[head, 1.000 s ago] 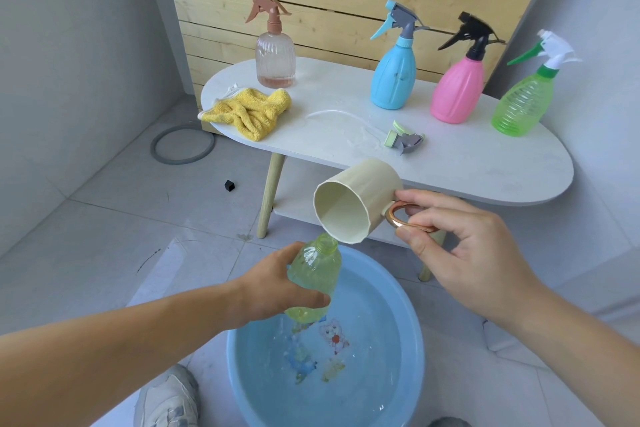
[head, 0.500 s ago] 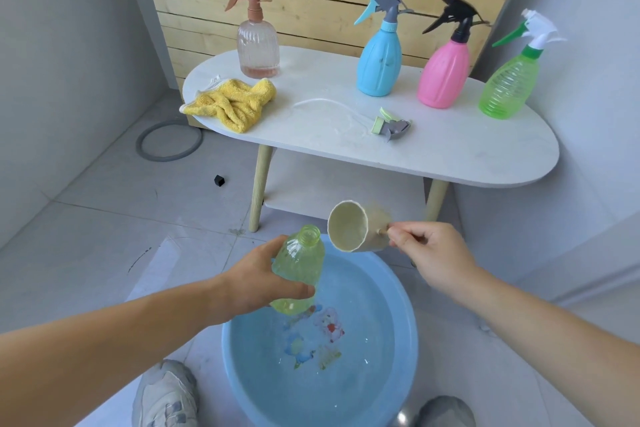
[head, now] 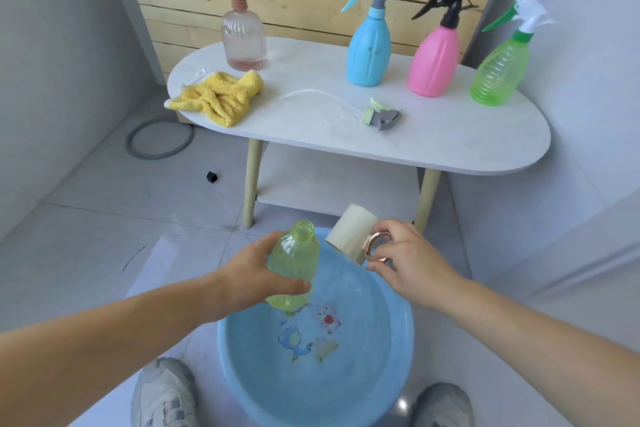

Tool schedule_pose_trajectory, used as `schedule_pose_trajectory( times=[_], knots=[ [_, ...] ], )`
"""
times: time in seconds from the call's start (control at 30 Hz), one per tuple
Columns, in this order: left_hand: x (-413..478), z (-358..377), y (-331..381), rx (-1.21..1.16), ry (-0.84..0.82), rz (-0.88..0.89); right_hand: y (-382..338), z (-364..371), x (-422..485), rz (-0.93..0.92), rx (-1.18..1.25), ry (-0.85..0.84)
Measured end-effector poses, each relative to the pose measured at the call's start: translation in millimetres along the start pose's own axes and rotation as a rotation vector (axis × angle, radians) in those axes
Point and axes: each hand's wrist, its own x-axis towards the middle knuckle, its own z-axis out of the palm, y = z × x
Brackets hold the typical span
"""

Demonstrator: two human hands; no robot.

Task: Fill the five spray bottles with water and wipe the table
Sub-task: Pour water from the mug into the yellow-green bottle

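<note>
I am in the filling step, and by my reckoning on the last of the five. The blue basin sits on the floor just ahead of my shoes, with water in it.

Over the basin's left half, my left hand wraps fingers and thumb round the belly of the uncapped yellow-green bottle. Its open neck points up and leans slightly away from me. I cannot tell how full it is.

Over the basin's far rim, my right hand pinches the rose-gold ring handle of the cream mug, thumb and fingers curled on the ring. The mug is tilted, just beside the bottle's neck and not touching it. I cannot see whether it carries water.

Next, I judge, the mug must dip into the basin, then its lip must line up closely over that narrow mouth, or the pour will run down the outside.

Beyond the basin stands the white table. Its loose spray head, dip tube attached, lies straight beyond the basin, and the yellow cloth for wiping lies beyond and to the left. Farthest off are the clear bottle, blue bottle, pink bottle and green bottle, all capped and upright.
</note>
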Motion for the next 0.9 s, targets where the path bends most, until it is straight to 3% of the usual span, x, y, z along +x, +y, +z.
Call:
schedule_pose_trajectory(
  times=[0.23,0.47,0.73,0.9],
  knots=[
    [-3.5,0.9,4.6,-0.022,-0.004,0.004,-6.4,-11.7,-2.3,-0.149,-0.099,0.093],
    [-8.3,1.3,15.5,-0.041,-0.001,0.015,-8.7,-27.1,-7.3,-0.134,-0.049,0.153],
    [-14.6,-4.9,44.9,-0.091,0.013,0.092,-13.9,-93.7,-3.7,0.342,0.648,0.272],
    [-11.8,-4.2,72.1,-0.124,0.024,0.154,-0.4,-137.9,10.2,0.462,1.121,0.479]
  ],
)
